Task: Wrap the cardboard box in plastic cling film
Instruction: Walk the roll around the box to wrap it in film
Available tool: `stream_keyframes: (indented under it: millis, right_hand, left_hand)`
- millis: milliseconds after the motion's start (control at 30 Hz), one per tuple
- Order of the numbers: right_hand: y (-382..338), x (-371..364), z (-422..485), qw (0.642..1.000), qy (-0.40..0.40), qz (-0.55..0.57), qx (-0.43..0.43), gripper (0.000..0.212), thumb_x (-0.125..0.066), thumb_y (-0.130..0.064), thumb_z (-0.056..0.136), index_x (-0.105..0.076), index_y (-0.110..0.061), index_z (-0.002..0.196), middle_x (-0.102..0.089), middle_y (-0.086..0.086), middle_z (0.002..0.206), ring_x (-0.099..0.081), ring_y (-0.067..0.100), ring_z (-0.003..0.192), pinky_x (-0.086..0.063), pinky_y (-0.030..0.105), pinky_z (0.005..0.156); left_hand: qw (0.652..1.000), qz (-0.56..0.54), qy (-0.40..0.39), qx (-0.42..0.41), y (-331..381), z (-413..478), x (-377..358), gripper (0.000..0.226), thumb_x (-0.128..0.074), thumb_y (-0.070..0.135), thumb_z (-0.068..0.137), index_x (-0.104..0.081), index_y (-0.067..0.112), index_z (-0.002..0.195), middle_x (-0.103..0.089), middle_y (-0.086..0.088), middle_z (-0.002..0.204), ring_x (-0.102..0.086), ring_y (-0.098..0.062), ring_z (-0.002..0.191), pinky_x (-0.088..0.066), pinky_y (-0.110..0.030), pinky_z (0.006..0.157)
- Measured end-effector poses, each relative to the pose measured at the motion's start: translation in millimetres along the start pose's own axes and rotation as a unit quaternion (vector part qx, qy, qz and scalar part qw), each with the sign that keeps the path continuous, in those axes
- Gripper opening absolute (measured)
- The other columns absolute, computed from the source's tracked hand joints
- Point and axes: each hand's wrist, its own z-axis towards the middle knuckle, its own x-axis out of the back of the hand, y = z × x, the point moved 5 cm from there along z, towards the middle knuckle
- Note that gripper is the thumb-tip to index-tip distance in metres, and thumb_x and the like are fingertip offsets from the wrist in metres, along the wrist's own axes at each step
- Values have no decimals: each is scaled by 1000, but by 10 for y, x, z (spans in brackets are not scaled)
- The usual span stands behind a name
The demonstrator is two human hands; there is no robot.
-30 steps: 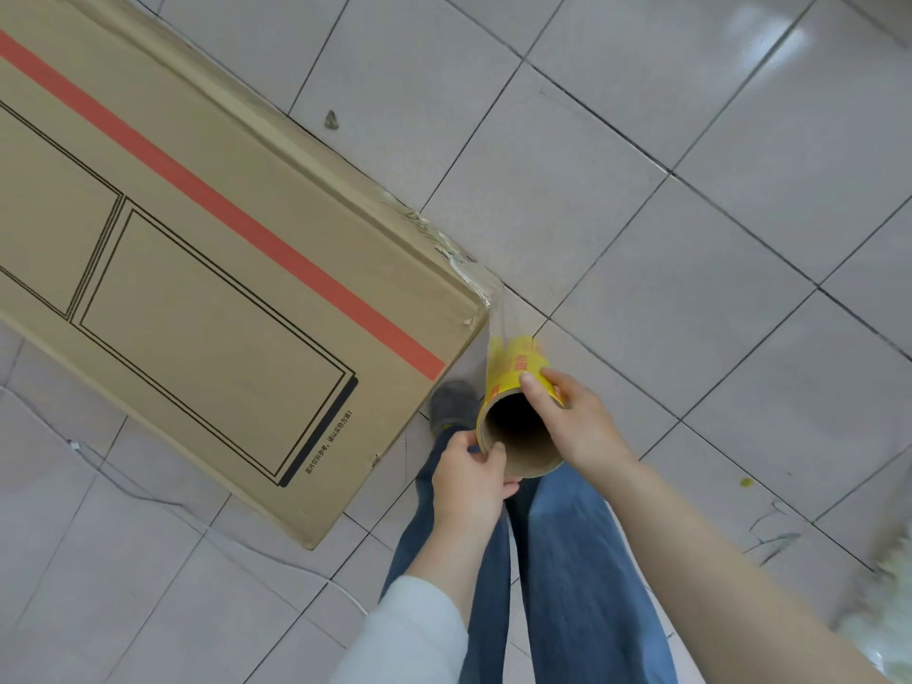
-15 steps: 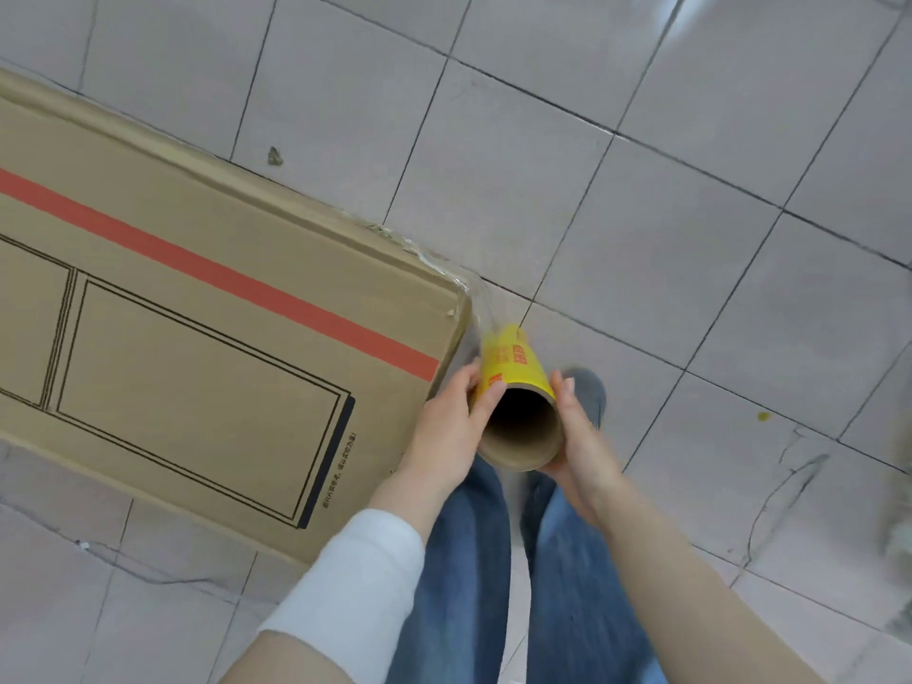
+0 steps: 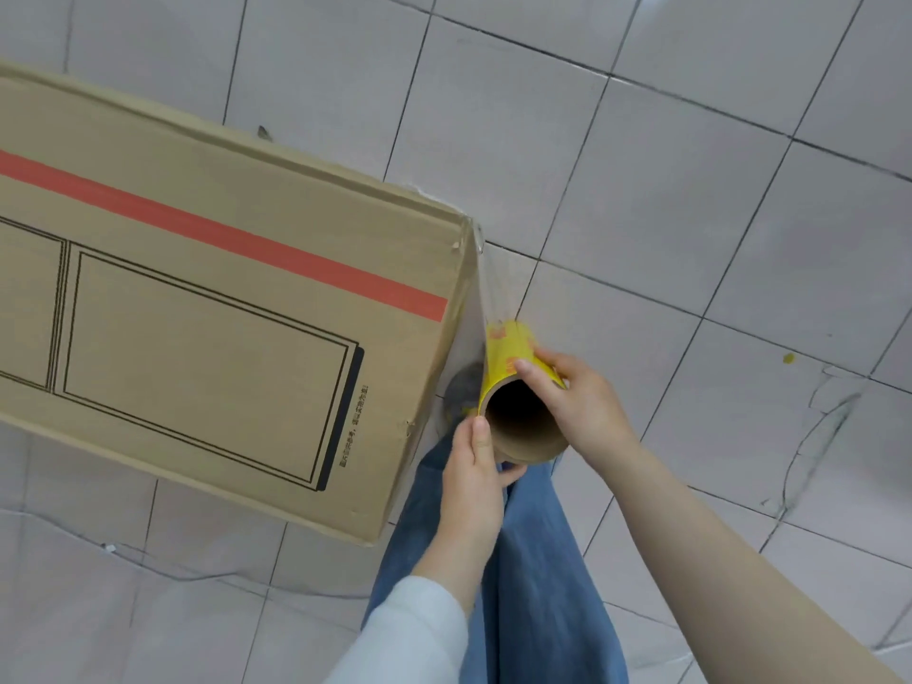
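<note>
A large brown cardboard box with a red stripe and black line drawings stands on the tiled floor, filling the left of the view. A cling film roll with a yellow label and a wide cardboard core stands close to the box's right end. A clear sheet of film stretches from the roll up to the box's top right corner. My left hand grips the roll's near rim from the left. My right hand grips its right side, fingers curled over the label.
Grey floor tiles surround the box. My legs in blue jeans stand right below the roll, one dark shoe against the box's end. A thin white cable lies on the floor at lower left. Cracked tile at right.
The view has swung, so the box's end now faces me. My left hand slid from the roll's upper side to its near rim; the right hand shifted up over the label.
</note>
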Motion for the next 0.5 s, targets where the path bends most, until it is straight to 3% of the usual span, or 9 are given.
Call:
stream_keyframes:
  millis: [67,100,167,233,267,333,433,500]
  right_hand:
    - [61,-43,-35,996,-9,93,12,59,-53,-52,86,-52,-19,135,-51,-2,139,-42,14,131,-31,36,112]
    - [96,-64,-65,991,-19,130,16,57,-51,-48,89,-50,-18,137,-48,-3,142,-39,12,134,-28,34,114]
    - [132,-100,-153,980,-48,191,8,54,-42,-46,94,-44,-20,141,-41,-10,145,-33,7,137,-23,32,117]
    - [184,-150,-240,951,-69,298,-39,46,-30,-53,95,-48,-34,133,-49,-20,135,-42,6,128,-30,35,112]
    - [244,-189,-268,924,-70,367,-87,41,-26,-55,95,-54,-38,118,-58,-22,119,-51,6,115,-38,36,103]
    - [390,-290,-269,863,-75,468,-172,49,-23,-58,95,-63,-29,98,-67,-7,98,-60,12,94,-48,39,88]
    - [449,-471,-254,783,-134,558,-239,64,-24,-62,93,-63,-15,111,-67,13,112,-61,28,105,-48,48,92]
    - [404,-510,-210,744,-145,596,-262,63,-27,-60,94,-62,-11,112,-70,15,104,-63,29,99,-50,45,82]
  left_hand:
    - [996,78,-33,-35,47,35,102,39,-29,50,95,-33,47,134,-46,22,131,-49,-9,122,-48,-34,97]
    - [991,122,-39,-50,114,73,160,39,-32,57,90,-38,52,128,-46,25,132,-45,-4,124,-42,-36,104]
    - [978,187,-42,-80,258,175,235,40,-40,59,86,-51,41,120,-46,13,138,-41,-1,125,-25,-23,110]
    - [943,315,-37,-101,433,272,221,43,-45,44,91,-50,18,125,-36,-3,147,-35,-8,131,-18,-11,98]
    - [926,358,-36,-115,505,308,198,47,-47,41,91,-46,12,128,-35,-5,148,-35,-13,133,-23,-15,97]
    - [921,367,-46,-119,547,343,156,40,-51,41,90,-46,14,120,-50,-4,133,-48,-18,123,-33,-23,94]
    - [931,339,-33,-132,455,304,171,27,-49,36,92,-45,19,113,-56,8,107,-54,-12,105,-38,-17,84]
    - [942,312,-22,-124,377,252,201,21,-45,35,94,-44,22,111,-55,12,104,-52,-6,98,-35,-5,70]
